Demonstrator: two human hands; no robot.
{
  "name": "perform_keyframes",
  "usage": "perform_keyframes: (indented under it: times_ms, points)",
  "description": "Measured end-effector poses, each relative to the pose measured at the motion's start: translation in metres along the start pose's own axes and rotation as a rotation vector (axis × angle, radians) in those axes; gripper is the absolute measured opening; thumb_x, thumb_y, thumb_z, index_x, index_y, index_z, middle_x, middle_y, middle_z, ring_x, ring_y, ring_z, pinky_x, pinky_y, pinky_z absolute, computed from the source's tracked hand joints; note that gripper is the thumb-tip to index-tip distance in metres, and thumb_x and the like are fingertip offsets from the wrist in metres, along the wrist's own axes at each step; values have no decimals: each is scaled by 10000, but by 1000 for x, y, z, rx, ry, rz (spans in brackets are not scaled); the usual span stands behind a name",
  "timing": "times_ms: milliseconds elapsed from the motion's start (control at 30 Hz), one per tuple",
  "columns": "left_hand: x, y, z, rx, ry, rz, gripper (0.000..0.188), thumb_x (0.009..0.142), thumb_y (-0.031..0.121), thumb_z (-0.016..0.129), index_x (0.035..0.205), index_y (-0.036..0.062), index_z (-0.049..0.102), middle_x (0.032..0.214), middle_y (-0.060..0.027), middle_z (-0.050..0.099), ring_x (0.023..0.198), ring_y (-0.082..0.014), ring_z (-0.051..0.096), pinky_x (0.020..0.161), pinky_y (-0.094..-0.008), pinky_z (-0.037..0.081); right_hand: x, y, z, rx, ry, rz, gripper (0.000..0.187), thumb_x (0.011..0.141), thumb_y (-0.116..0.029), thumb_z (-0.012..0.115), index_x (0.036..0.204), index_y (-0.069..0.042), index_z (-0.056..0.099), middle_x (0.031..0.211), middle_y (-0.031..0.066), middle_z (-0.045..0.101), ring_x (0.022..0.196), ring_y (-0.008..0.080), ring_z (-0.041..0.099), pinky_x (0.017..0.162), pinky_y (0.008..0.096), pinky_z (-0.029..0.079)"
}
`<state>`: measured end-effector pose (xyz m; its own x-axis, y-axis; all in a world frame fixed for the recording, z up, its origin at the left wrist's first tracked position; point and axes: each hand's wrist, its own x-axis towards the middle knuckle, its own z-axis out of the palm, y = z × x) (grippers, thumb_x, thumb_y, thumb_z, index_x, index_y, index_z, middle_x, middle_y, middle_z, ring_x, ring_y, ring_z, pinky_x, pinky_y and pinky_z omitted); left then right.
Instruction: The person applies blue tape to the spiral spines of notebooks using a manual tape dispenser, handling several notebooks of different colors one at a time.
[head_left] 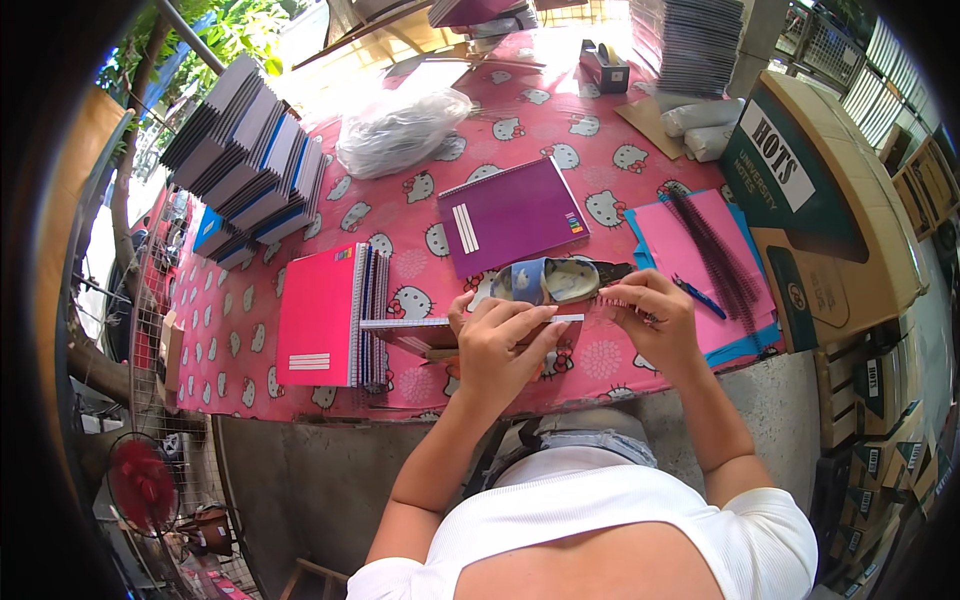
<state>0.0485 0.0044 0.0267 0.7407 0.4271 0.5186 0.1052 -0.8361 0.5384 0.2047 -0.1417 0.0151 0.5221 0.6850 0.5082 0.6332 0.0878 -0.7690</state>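
A notebook (405,324) stands on edge before me at the table's near side, its white page edge facing up. My left hand (500,345) is closed on it, with fingers and thumb on either side of that edge. Close to its right end, my right hand (652,315) pinches a thin reddish spiral coil (612,297); whether the coil is threaded into the notebook I cannot tell. Just beyond my hands sits a round, blue-patterned open container (545,280). A purple spiral notebook (515,215) lies flat behind it. To the left is a stack of pink spiral notebooks (325,315).
Dark coils (715,255) and a blue pen (700,297) rest on pink and blue sheets at right, beside a large cardboard box (835,190). Notebook stacks (245,150) rise far left. A plastic bag (405,130) and a tape dispenser (605,68) lie farther back.
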Motion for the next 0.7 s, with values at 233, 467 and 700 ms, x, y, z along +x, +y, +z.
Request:
perform_keyframes:
  times_ms: [233,467,700]
  points:
    - [-4,0,0,-14,21,15,180,732,267,766,848,130,747,761,8,676,746,-134,593,958,-389,251,17,0,-13,175,-415,97,171,762,30,685,923,-29,694,822,78,625,739,174,615,643,280,482]
    - [-7,1,-2,-23,21,19,178,733,274,761,839,131,749,752,4,673,730,-135,588,961,-392,244,25,-5,-13,201,-469,89,151,791,36,649,927,-17,684,812,86,620,753,193,612,649,303,477]
    - [-11,1,0,-10,55,62,164,728,252,766,848,142,748,777,15,680,729,-132,585,963,-393,242,23,-5,-11,82,-456,45,155,788,6,673,936,-30,700,811,86,624,749,184,612,645,296,478]
